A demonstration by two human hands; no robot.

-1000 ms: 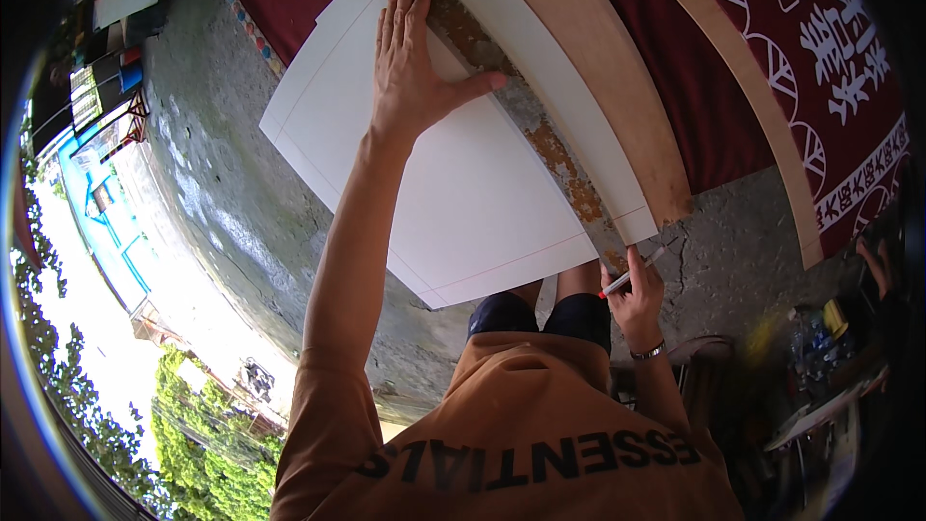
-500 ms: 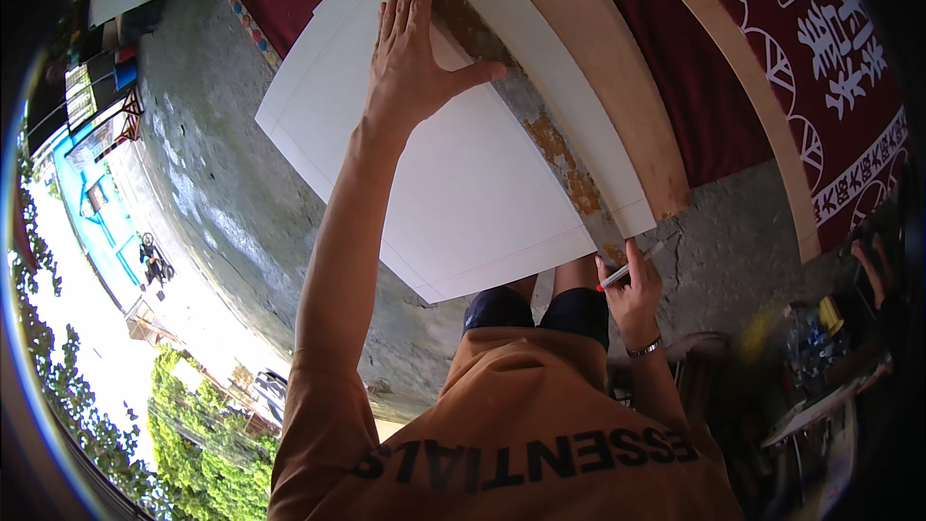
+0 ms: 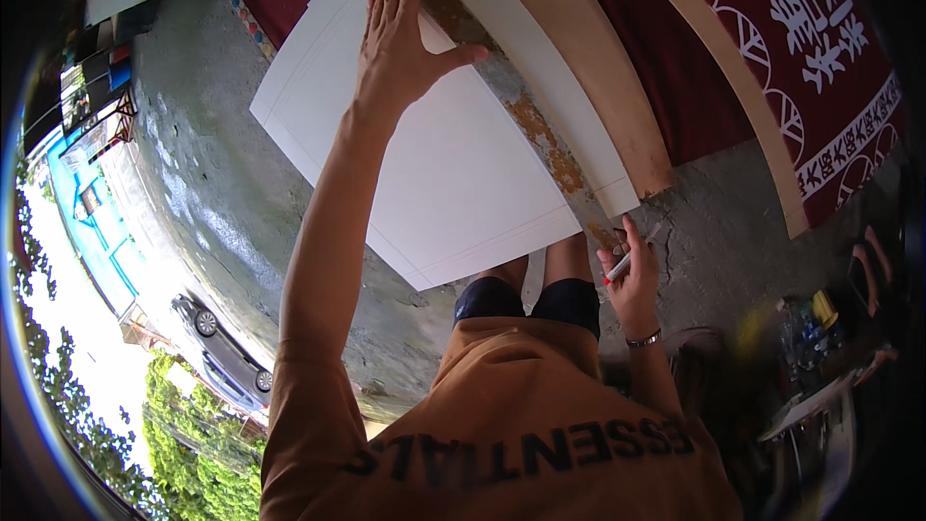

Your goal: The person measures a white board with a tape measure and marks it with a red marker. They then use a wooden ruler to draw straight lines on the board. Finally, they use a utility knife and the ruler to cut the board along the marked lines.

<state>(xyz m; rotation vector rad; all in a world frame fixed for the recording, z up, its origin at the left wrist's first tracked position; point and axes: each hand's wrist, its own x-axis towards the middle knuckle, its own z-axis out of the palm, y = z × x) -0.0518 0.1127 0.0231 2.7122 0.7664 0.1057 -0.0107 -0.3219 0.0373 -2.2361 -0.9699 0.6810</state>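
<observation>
A large white sheet (image 3: 463,174) with faint ruled lines near its edges lies in front of me. Across it runs a long, worn straightedge (image 3: 535,125), grey with rusty brown patches. My left hand (image 3: 397,58) lies flat, fingers stretched over the sheet and the thumb spread onto the straightedge. At the straightedge's near end, my right hand (image 3: 637,280) grips a slim white pen (image 3: 619,268) with a red end. Its fingers are at the strip's tip; whether they also grip the strip is unclear.
A tan board (image 3: 617,87) lies right of the sheet, over dark red cloth. Farther right, another tan strip (image 3: 762,106) edges a printed red cloth (image 3: 830,68). Grey concrete (image 3: 231,135) surrounds these. Clutter including plastic bottles (image 3: 801,323) stands at the lower right.
The whole view has shifted slightly. My right hand has turned a little, tilting the pen more steeply, while my left hand stays flat. Outside, a dark car shows where a motorcycle was.
</observation>
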